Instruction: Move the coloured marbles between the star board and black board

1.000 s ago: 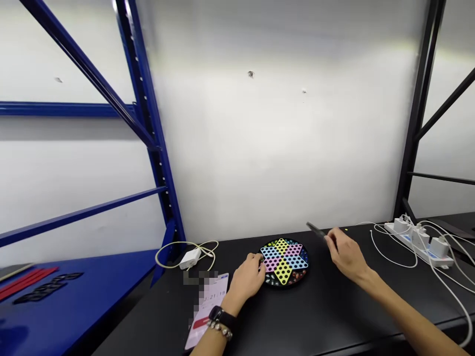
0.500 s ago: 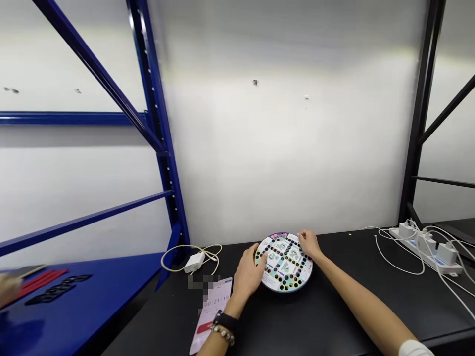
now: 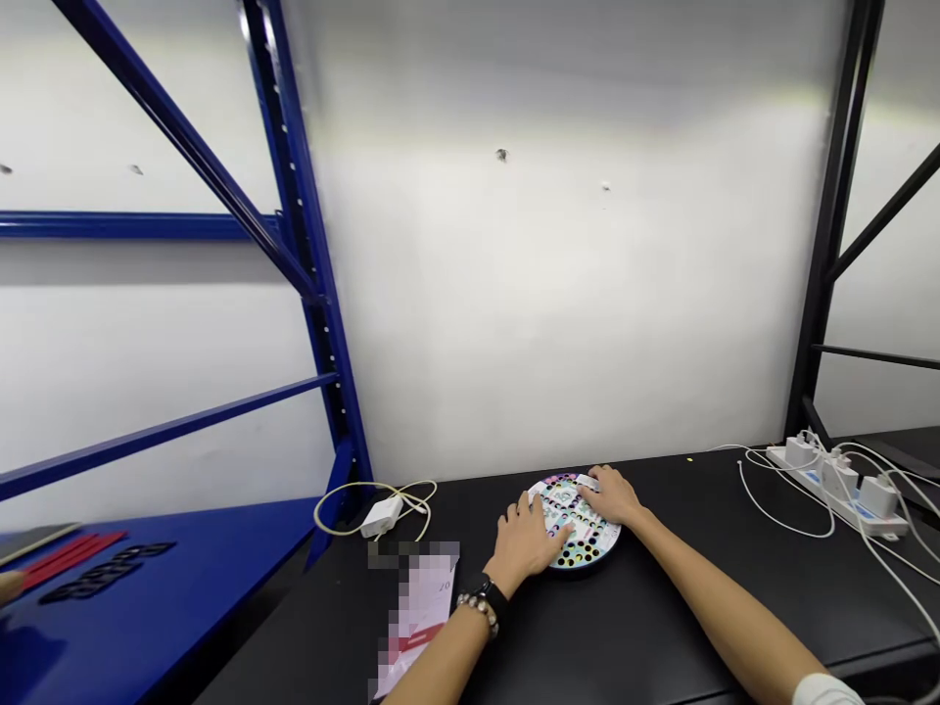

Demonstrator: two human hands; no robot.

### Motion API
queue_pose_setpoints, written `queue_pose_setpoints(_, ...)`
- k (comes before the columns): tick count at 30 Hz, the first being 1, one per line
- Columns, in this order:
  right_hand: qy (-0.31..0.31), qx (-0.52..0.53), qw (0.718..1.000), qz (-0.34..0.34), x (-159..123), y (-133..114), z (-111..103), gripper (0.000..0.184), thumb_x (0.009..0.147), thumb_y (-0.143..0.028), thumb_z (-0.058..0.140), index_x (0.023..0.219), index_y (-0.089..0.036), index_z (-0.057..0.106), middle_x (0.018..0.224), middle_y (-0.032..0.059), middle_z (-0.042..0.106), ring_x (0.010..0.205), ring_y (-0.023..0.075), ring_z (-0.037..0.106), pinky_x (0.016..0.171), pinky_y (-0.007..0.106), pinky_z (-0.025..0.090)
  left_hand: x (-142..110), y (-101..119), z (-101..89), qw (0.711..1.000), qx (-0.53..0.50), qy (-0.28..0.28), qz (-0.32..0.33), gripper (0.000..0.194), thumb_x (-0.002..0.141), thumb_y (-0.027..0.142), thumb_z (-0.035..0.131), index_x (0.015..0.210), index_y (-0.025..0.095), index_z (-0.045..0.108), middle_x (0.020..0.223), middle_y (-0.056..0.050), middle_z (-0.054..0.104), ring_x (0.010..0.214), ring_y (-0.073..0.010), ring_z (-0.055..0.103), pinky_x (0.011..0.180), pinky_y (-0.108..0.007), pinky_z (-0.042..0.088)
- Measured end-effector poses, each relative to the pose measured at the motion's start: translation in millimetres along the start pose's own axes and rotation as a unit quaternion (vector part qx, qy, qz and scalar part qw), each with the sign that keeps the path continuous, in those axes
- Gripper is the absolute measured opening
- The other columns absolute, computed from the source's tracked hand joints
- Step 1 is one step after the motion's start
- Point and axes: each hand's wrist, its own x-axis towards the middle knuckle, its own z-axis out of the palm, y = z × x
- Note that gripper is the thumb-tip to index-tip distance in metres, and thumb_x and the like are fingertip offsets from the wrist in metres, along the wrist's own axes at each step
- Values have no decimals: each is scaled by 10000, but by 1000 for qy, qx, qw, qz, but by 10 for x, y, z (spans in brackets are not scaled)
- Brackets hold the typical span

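A round game board (image 3: 582, 537) with a white, colourfully printed face and many dark holes lies on the black table (image 3: 661, 607). My left hand (image 3: 529, 540) rests flat on the board's left side, fingers spread; a dark watch and a bead bracelet are on its wrist. On the board's upper right part lies my right hand (image 3: 611, 494), fingers stretched over it. Neither hand holds anything.
A phone (image 3: 420, 617) lies left of my left arm. A white charger with a coiled cable (image 3: 382, 511) sits by the blue rack post (image 3: 323, 323). At the right, a power strip (image 3: 833, 482) with plugs and white cables. A blue shelf (image 3: 147, 597) at left carries red and black parts.
A second ago the board showed a coloured star face and my right hand held a dark object above the table. Now the white face is up and both hands lie flat on it.
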Motion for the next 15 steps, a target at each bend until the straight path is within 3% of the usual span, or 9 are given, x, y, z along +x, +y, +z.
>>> queue_pose_setpoints(3, -54, -28, 996, -60, -86, 0, 20, 685, 873, -638, 425, 1434, -246, 413, 1490, 124, 392, 1340, 315, 348, 1060, 462, 264, 3, 35, 74, 1000, -8, 3, 8, 856, 843, 668, 315, 1488, 105, 322, 1578, -178, 251, 1406, -405, 285, 1109, -537, 275)
queue_pose_setpoints(7, -110, -43, 991, -62, -131, -12, 10, 822, 869, -712, 344, 1527, -226, 267, 1607, 118, 163, 1440, 344, 160, 1106, 543, 159, -54, 95, 125, 1000, -11, -9, -11, 874, 843, 687, 289, 1502, 113, 298, 1593, -167, 202, 1441, -428, 191, 1123, -637, 164)
queue_pose_setpoints(15, -87, -23, 995, -37, -139, -4, 18, 809, 850, -698, 413, 1512, -242, 321, 1597, 96, 216, 1433, 323, 214, 1110, 499, 192, -146, 170, 201, 998, -40, 20, 38, 1016, 742, 837, 342, 1494, 153, 335, 1590, -156, 221, 1450, -441, 146, 1135, -657, 128)
